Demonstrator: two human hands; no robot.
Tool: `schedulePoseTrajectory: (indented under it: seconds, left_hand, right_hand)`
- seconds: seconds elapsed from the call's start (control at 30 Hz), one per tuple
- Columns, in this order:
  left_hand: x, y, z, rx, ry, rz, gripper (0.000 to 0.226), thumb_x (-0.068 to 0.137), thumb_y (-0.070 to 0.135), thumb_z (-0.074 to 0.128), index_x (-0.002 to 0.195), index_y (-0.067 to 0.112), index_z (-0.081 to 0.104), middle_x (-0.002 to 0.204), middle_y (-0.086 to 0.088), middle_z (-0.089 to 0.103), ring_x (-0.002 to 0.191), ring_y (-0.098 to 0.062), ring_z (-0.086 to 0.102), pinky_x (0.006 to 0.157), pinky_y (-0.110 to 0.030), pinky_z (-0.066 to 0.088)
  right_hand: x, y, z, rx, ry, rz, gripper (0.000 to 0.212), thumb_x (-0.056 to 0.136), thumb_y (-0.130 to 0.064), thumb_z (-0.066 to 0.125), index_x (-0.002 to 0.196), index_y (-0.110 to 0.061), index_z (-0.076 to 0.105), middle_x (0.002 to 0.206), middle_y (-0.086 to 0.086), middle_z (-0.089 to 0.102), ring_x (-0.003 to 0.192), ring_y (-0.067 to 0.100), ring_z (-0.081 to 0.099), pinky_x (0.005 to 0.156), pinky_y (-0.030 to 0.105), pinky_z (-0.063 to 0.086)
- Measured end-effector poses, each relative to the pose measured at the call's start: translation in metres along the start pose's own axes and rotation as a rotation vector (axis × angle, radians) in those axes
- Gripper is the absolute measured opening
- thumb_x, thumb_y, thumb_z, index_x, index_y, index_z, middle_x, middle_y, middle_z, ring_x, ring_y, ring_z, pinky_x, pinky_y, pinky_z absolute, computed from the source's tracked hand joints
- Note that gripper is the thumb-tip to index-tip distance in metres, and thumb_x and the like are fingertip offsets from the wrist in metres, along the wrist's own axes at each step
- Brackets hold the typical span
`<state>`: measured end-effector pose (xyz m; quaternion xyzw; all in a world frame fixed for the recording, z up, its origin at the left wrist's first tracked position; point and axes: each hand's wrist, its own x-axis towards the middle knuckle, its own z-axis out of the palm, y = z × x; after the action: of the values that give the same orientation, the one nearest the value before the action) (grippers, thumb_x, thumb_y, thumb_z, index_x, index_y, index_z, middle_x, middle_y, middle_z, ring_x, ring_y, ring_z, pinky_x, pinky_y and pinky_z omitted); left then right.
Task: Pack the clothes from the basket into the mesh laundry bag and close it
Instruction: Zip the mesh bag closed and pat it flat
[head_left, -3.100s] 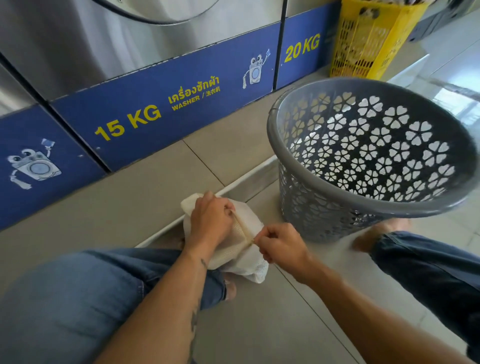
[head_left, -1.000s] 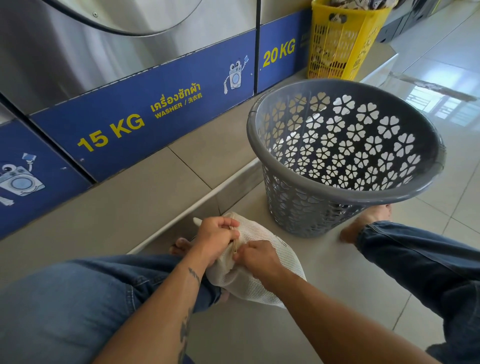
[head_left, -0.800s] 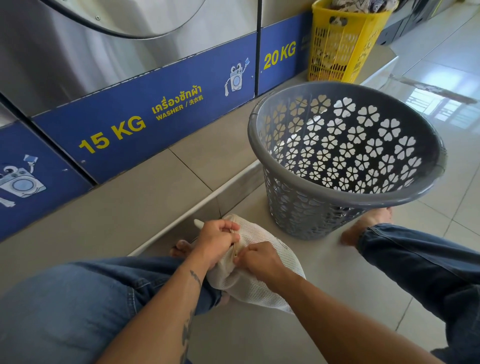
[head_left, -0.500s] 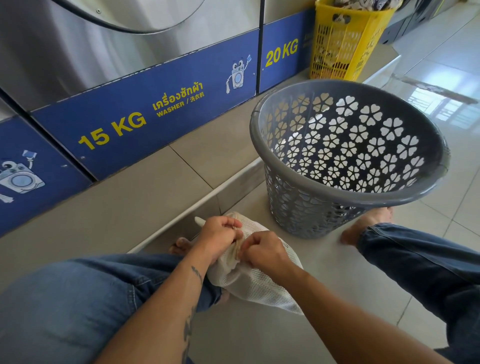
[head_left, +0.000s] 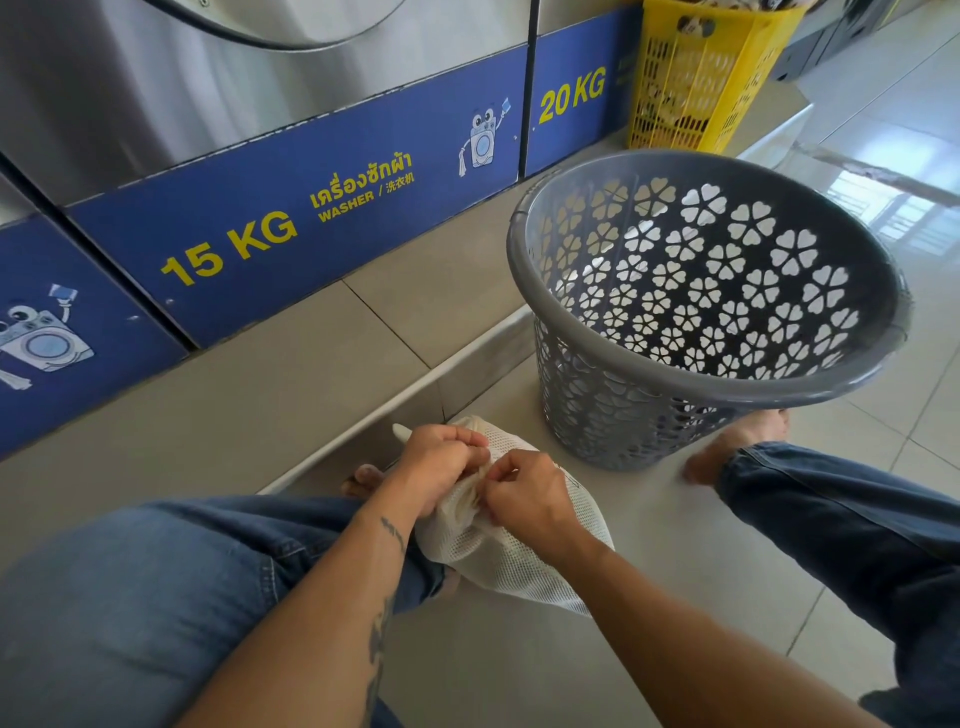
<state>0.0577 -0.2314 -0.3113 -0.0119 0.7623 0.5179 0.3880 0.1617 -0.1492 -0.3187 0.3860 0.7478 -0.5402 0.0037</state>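
Note:
A cream mesh laundry bag (head_left: 511, 564) lies on the tiled floor between my knees, stuffed and bunched at its mouth. My left hand (head_left: 441, 462) grips the gathered neck of the bag. My right hand (head_left: 524, 499) pinches the gathered fabric and its cord right beside the left hand, fingers closed. The grey plastic basket (head_left: 571, 332) with flower-shaped holes stands upright just beyond the bag to the right, and I see no clothes inside it.
Washers with blue panels marked 15 KG (head_left: 228, 249) and 20 KG line a raised tiled step (head_left: 291, 374) on the left. A yellow basket (head_left: 696, 83) holding laundry stands on the step at the back. My jeans-clad legs and bare feet flank the bag.
My right hand had pulled the cord out to the right; it has since come back against the left hand at the bag's neck. The bag sits lower on the floor.

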Motion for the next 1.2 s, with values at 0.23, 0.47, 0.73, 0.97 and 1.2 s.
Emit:
schedulePoseTrajectory:
  seconds: [0.23, 0.47, 0.73, 0.97, 1.2]
  left_hand:
    - [0.002, -0.001, -0.001, 0.016, 0.037, 0.030, 0.012, 0.083, -0.003, 0.071, 0.094, 0.001, 0.074, 0.079, -0.010, 0.071, 0.071, -0.017, 0.065, 0.070, -0.027, 0.057]
    - [0.001, 0.000, -0.001, 0.010, 0.024, 0.028, 0.011, 0.083, -0.004, 0.070, 0.091, 0.002, 0.074, 0.081, -0.012, 0.071, 0.074, -0.019, 0.064, 0.077, -0.032, 0.057]
    - [-0.001, -0.001, -0.002, 0.082, 0.050, 0.094, 0.011, 0.083, -0.002, 0.071, 0.092, 0.003, 0.074, 0.081, -0.011, 0.071, 0.070, -0.015, 0.064, 0.062, -0.018, 0.055]
    - [-0.003, -0.001, -0.001, 0.119, 0.084, 0.136, 0.012, 0.082, -0.001, 0.072, 0.090, 0.007, 0.075, 0.086, -0.009, 0.074, 0.074, -0.013, 0.065, 0.066, -0.018, 0.054]
    - [0.000, 0.000, -0.003, 0.122, 0.027, 0.099, 0.012, 0.083, 0.003, 0.072, 0.094, 0.008, 0.075, 0.090, -0.006, 0.073, 0.083, -0.016, 0.065, 0.071, -0.023, 0.051]
  right_hand:
    - [-0.003, 0.005, 0.005, 0.043, 0.009, 0.008, 0.010, 0.071, -0.011, 0.066, 0.070, -0.020, 0.070, 0.070, -0.003, 0.072, 0.070, 0.013, 0.068, 0.062, 0.028, 0.056]
    - [-0.004, 0.007, 0.010, 0.044, 0.046, 0.000, 0.009, 0.072, -0.011, 0.065, 0.073, -0.019, 0.070, 0.073, -0.005, 0.071, 0.073, 0.012, 0.066, 0.060, 0.023, 0.049]
    - [-0.007, 0.006, 0.017, 0.039, 0.097, -0.043, 0.008, 0.076, -0.013, 0.064, 0.070, -0.018, 0.066, 0.067, -0.008, 0.065, 0.063, 0.004, 0.057, 0.050, 0.010, 0.038]
    - [-0.003, 0.003, 0.014, -0.018, -0.001, 0.024, 0.012, 0.074, -0.011, 0.060, 0.068, -0.011, 0.070, 0.062, -0.005, 0.065, 0.060, 0.009, 0.058, 0.047, 0.015, 0.040]
    - [0.006, 0.009, -0.002, 0.187, -0.176, 0.079, 0.015, 0.070, 0.000, 0.068, 0.065, -0.014, 0.070, 0.062, 0.004, 0.065, 0.060, 0.020, 0.058, 0.057, 0.031, 0.046]
